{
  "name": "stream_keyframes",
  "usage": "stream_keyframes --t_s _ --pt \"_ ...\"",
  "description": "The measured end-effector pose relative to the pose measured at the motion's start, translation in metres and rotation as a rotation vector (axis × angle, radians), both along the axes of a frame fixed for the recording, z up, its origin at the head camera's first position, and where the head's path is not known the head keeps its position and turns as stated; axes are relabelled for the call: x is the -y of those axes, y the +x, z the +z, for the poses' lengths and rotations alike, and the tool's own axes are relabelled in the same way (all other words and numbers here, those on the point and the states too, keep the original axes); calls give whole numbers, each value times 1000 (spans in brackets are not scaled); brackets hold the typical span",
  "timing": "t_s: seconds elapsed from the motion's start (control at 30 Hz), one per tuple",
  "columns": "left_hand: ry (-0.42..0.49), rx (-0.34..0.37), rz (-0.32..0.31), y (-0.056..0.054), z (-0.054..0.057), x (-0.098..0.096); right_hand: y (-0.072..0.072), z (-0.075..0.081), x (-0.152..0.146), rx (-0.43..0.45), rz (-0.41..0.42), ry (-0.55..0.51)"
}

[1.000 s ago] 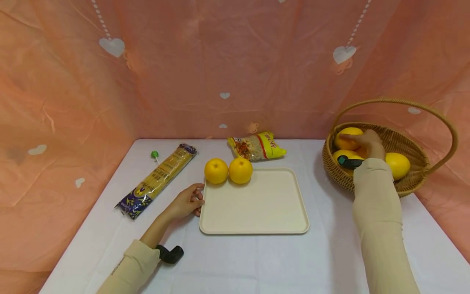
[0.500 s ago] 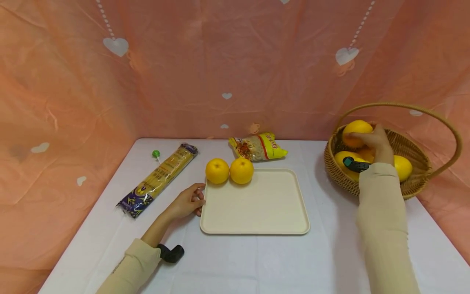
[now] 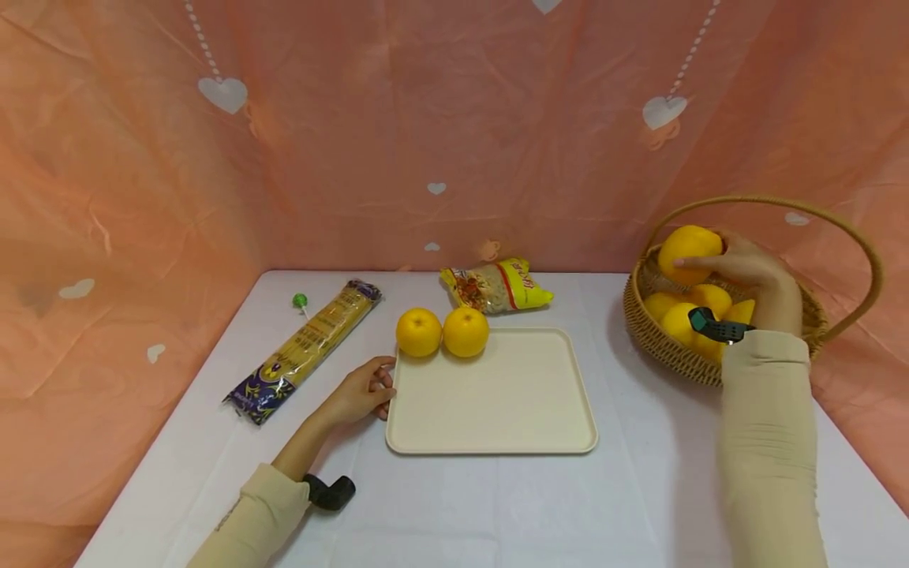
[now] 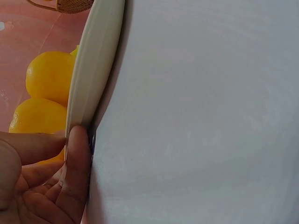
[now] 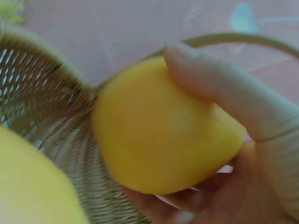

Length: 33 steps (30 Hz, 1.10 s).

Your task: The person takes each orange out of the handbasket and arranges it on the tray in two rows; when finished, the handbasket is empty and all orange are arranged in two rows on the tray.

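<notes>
In the head view, my left hand point(image 3: 362, 393) pinches the left rim of a cream rectangular tray point(image 3: 497, 402). The left wrist view shows the thumb above that tray's rim point(image 4: 96, 60) and a finger beneath it. Two oranges point(image 3: 419, 332) sit side by side at the tray's back left corner. My right hand point(image 3: 753, 264) grips a smooth yellow-orange fruit point(image 3: 689, 254), blunt and slightly tapered like a mango, at the wicker basket point(image 3: 656, 347). In the right wrist view, the thumb lies across the held fruit point(image 5: 159, 135) with fingers curled below. Several yellow and orange fruits point(image 3: 710, 298) lie inside the basket.
A tall arched handle point(image 3: 781, 203) spans the basket. Behind the tray lies a yellow snack bag point(image 3: 497, 285). A long pack of noodles point(image 3: 305, 351) lies left of the tray, beside a green lollipop point(image 3: 300, 300). A pink curtain point(image 3: 454, 134) hangs behind the table.
My right hand has raised the yellow-orange fruit slightly within the basket, and its wrist has shifted right. More fruits show below it. My left hand stays at the tray's rim.
</notes>
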<state>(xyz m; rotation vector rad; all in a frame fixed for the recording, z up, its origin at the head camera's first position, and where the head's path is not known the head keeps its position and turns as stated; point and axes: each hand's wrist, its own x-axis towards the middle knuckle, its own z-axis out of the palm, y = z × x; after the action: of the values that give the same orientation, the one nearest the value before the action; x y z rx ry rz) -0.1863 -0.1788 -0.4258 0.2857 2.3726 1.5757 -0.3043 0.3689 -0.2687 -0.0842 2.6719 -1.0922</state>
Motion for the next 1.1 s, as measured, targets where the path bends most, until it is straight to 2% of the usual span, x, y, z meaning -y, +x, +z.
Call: stream_keyframes --t_s 0.07,0.27,0.4,0.53,0.63,0.77,0.87,1.0,1.1 --pt "-1 2 1 -1 -1 1 5 3 0 -15 56 27" --pt "-15 15 12 -1 -2 0 27 13 13 -193 230 122" --pt "-14 16 18 -1 -2 0 42 17 39 -258 266 37" --pt "-12 12 11 -2 -2 1 53 12 72 -335 288 -126" --pt "-10 8 0 -3 -3 1 58 2 98 -384 312 -254" --pt "-10 12 -4 -3 -3 1 58 -16 129 -458 314 -335" --pt "-13 19 9 -3 -3 1 53 -34 151 -483 296 -355" --pt "-19 18 13 -3 -3 1 47 -63 175 -446 288 -389" --pt "-20 23 18 -3 -4 1 41 -83 189 -435 283 -361"
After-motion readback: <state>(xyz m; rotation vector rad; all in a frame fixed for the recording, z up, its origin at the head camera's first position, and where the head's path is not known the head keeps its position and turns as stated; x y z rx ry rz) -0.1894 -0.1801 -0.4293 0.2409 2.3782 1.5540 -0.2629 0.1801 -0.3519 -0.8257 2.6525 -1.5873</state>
